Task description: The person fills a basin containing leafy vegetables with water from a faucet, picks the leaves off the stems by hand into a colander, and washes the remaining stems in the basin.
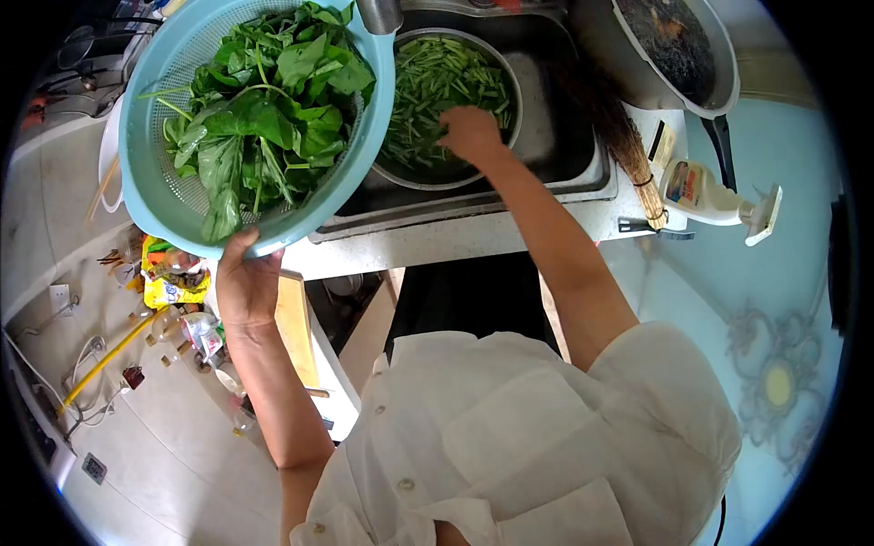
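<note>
My left hand (246,282) grips the near rim of a light blue plastic colander (146,187), thumb on top of the edge. Dark green leafy vegetables (273,127) fill much of the colander, some leaves lying over one another. In the sink sits a round metal basin (517,91) with cut green stems (446,73) in it, seemingly in water. My right hand (471,135) is over the basin, its fingers curled down among the stems. Whatever is between those fingertips is hidden. The colander overlaps the left part of the sink (546,91).
A pot (724,59) with a dark inside stands right of the sink. Near it are a straw brush (628,150) and a white spray bottle (710,196). A faucet (380,14) hangs above the colander's edge. Bottles and a yellow bag (168,287) lie lower left.
</note>
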A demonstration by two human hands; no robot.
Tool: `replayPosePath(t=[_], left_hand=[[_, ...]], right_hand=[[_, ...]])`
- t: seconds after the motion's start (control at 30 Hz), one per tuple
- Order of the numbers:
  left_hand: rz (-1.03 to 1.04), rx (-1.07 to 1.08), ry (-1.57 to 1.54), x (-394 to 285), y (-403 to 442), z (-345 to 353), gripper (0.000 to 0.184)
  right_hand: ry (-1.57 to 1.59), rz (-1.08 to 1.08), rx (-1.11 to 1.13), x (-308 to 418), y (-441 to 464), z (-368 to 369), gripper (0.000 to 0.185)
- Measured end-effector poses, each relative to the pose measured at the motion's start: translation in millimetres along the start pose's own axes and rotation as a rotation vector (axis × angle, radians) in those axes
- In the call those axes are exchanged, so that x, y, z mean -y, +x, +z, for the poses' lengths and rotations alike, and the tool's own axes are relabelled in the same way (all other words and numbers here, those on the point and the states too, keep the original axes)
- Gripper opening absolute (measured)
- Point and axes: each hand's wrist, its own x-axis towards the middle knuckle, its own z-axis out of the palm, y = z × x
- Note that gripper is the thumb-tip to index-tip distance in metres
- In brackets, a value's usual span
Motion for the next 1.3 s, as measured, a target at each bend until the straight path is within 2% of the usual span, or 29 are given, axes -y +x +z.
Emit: replayPosePath(t=[0.03,0.1,0.13,0.23,0.3,0.33,0.4,0.43,0.5,0.53,0.6,0.63,0.7,0.73,0.8,0.83,0.9,1.03,1.13,1.2,1.23,1.3], left_hand=[[-0.010,0.000,-0.009,0,1,-2,0.028],[-0.018,-0.001,-0.018,0,1,-2,0.028],[-0.012,0.002,-0.020,0,-1,2,0.028],[-0.008,0.015,-0.014,-1,-2,7,0.029],[-0.011,0.018,-0.004,-2,-1,5,0.029],[-0.012,0.018,-0.008,-1,1,3,0.029],[-0.015,0.017,-0.009,0,0,2,0.030],[-0.016,0.015,-0.004,-1,-1,5,0.030],[-0.016,0.016,0.001,-2,-2,5,0.030],[-0.023,0.015,0.013,-2,-1,3,0.030],[-0.026,0.011,0.010,0,0,2,0.030],[-0.021,0.007,-0.002,1,0,2,0.030],[-0.022,-0.001,-0.013,2,0,1,0.030],[-0.029,0.000,-0.013,1,0,1,0.030],[-0.035,0.005,-0.015,1,1,2,0.029],[-0.036,0.005,-0.013,1,2,2,0.029],[-0.036,0.005,-0.012,1,2,5,0.028],[-0.016,-0.017,0.030,0,-1,7,0.026],[-0.025,-0.017,0.042,2,1,7,0.025],[-0.013,-0.024,0.036,3,1,10,0.025],[-0.015,-0.018,0.042,3,0,12,0.024],[-0.016,-0.008,0.050,3,0,13,0.024]], right_hand=[[-0.001,0.001,0.003,-7,-6,-5,0.025],[0.157,-0.125,-0.410,-15,-11,-10,0.035],[0.213,-0.131,-0.485,-15,-4,-4,0.039],[0.383,-0.197,-0.405,8,20,15,0.034],[0.445,-0.139,-0.189,39,25,24,0.034],[0.448,-0.135,-0.187,49,33,37,0.034],[-0.125,-0.284,-0.119,59,49,62,0.029],[-0.123,-0.285,-0.119,56,55,64,0.029],[-0.172,-0.142,0.144,51,60,64,0.026],[-0.173,-0.141,0.143,46,57,63,0.026],[0.188,-0.138,-0.056,28,47,58,0.034],[0.180,-0.143,-0.052,21,40,43,0.034],[0.761,0.131,0.316,5,21,6,0.054],[0.757,0.131,0.317,-4,14,8,0.054],[0.747,0.012,-0.118,-21,1,11,0.060],[0.745,0.014,-0.120,-29,-2,8,0.060],[0.178,0.170,-0.137,-39,-5,0,0.057],[0.060,0.154,-0.156,-43,-11,-21,0.061],[0.106,0.029,-0.281,-17,-22,-26,0.051],[-0.122,-0.036,-0.181,-9,-8,-1,0.034],[-0.124,-0.034,-0.184,-14,0,10,0.034],[-0.342,-0.067,-0.082,-16,9,16,0.021]])
